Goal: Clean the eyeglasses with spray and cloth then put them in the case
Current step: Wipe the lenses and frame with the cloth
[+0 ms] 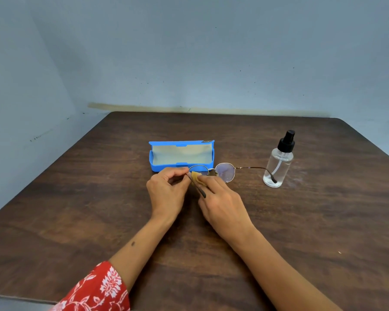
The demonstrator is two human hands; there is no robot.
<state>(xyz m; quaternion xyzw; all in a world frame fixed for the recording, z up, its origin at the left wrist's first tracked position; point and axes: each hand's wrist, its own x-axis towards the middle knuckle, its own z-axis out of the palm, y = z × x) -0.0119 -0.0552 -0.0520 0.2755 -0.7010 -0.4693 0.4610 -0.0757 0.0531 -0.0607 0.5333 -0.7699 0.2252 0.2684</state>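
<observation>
While the left hand [166,189] pinches the eyeglasses [225,172] at the left corner of the frame, thumb and forefinger closed on the hinge and the remaining fingers curled under the palm, the right hand [222,202] holds a small yellow cloth [196,175] against the left lens. The right fingers are bent over the cloth and grip it, covering most of that lens; only a folded edge of cloth shows above the fingertips. The left temple arm slants down between the two hands, its dark tip lying over the right fingers. The right lens is uncovered and the right temple arm extends sideways, its curved dark tip seen in front of the spray bottle [278,163]. Whether the eyeglasses are lifted clear of the wooden table [76,209] or touch it cannot be told from this view.

Just behind the hands stands the blue case [181,156], lid open and pale lining exposed; the left rim of the eyeglasses overlaps its front wall in the picture. The spray bottle, clear with a black pump top, stands upright to the right of the case, apart from both hands. A red floral sleeve [99,290] covers the left upper forearm.
</observation>
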